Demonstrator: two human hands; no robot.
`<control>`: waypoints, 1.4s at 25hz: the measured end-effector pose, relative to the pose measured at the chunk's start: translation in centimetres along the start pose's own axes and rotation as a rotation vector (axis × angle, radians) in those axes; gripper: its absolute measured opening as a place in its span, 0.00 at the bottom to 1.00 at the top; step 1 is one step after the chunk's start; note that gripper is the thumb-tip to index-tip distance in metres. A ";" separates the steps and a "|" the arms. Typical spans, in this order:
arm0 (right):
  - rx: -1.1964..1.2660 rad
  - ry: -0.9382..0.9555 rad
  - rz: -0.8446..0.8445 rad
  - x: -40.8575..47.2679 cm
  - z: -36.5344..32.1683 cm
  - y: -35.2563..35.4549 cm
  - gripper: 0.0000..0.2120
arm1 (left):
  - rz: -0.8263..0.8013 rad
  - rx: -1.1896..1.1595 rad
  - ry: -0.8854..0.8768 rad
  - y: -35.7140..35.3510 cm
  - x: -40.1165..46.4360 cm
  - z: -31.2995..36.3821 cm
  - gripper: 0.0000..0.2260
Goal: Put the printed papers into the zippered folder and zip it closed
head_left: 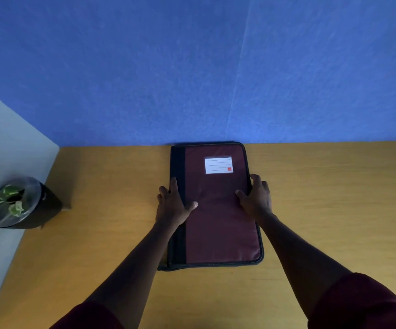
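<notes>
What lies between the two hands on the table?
Head view: only the maroon folder lies between the left hand and the right hand.

I see short, plain maroon sleeves, the left sleeve and right sleeve, above bare forearms, a bare left grip and right grip.

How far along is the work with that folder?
Done: the folder lies flat on the desk, label up. In hand: the left hand and right hand grip its long edges. Left: it looks closed all round, so any opening or moving has not yet begun.
</notes>
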State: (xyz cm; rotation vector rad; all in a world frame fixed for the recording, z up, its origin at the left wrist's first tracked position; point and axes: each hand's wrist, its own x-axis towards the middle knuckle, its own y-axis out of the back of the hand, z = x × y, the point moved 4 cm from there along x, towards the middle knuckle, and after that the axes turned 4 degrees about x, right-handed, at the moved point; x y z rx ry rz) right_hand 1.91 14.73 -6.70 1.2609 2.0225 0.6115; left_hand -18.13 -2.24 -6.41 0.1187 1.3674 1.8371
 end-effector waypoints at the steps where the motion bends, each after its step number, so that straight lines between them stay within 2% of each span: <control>1: -0.027 0.009 0.004 -0.1 -0.1 -0.3 0.33 | 0.005 0.011 -0.009 0.0 0.0 0.0 0.49; 7: -0.163 0.017 0.022 -1.1 -0.8 -1.0 0.31 | -0.008 0.081 -0.060 -0.4 0.1 -0.4 0.47; 9: -0.242 0.069 0.063 -1.4 -1.5 -1.1 0.32 | 0.048 0.163 -0.083 -0.2 -0.1 -0.1 0.45; 12: -0.366 0.210 0.075 -2.6 -2.5 -2.4 0.34 | 0.193 0.263 -0.247 -0.7 -0.9 1.6 0.41; 15: -0.389 0.277 0.002 -3.4 -1.9 -3.8 0.34 | 0.155 0.276 -0.372 -2.6 -1.4 3.0 0.38; 19: -0.411 0.301 -0.031 -3.8 0.3 -4.6 0.33 | 0.146 0.344 -0.380 -4.3 -1.5 2.3 0.35; 23: -0.423 0.320 0.010 -4.1 1.3 -5.0 0.34 | 0.169 0.391 -0.386 -5.1 -1.6 1.9 0.34; 30: -0.474 0.309 0.004 -4.2 1.4 -5.4 0.36 | 0.140 0.385 -0.346 -5.1 -1.7 1.8 0.35; 35: -0.524 0.323 0.057 -3.9 -1.0 -2.8 0.42 | 0.274 0.361 -0.460 -2.2 -2.1 5.4 0.36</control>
